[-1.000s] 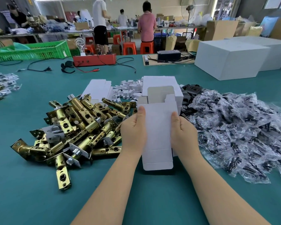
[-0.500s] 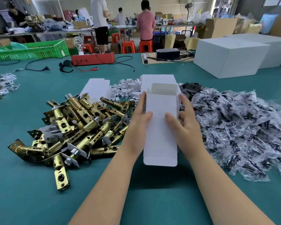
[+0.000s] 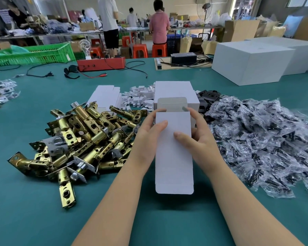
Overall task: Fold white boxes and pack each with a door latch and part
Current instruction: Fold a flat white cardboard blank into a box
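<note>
Both my left hand [image 3: 146, 137] and right hand [image 3: 199, 139] are pinching the white box [image 3: 173, 153] by its side edges, fingers clamped lightly since the thin card seems featherlight and easily creased.

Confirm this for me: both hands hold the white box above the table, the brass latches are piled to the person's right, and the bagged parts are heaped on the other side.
One thing is wrong: the side. In the head view the brass latches are piled to the person's left, and the bagged parts are heaped on the right. The rest stands: the left hand and the right hand both hold the white box above the table.
</note>
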Action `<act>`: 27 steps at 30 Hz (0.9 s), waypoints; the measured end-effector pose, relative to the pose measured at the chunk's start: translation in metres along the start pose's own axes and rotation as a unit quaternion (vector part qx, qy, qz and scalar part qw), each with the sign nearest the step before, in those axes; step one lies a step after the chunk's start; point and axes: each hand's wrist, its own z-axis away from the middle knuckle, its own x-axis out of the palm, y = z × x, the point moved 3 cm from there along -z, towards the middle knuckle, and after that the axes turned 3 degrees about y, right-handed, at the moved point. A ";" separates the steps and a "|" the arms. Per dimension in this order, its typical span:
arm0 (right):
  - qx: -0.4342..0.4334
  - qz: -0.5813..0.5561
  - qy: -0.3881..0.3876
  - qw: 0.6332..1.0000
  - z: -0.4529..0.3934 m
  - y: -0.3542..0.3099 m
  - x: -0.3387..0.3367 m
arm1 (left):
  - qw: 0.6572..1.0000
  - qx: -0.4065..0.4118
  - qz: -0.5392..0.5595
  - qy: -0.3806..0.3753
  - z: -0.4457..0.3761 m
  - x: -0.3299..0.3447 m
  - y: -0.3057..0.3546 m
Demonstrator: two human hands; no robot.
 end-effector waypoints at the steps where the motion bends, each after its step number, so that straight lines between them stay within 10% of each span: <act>1: 0.003 0.009 0.008 1.000 0.000 0.001 -0.001 | 1.000 0.000 -0.012 0.009 -0.001 -0.001 0.000; 8: 0.063 -0.034 -0.020 0.997 -0.002 0.000 0.000 | 0.992 -0.018 -0.035 0.122 -0.005 -0.016 0.001; 27: 0.112 0.038 -0.023 0.993 -0.004 0.002 -0.006 | 0.997 -0.031 -0.074 -0.011 -0.007 -0.017 -0.002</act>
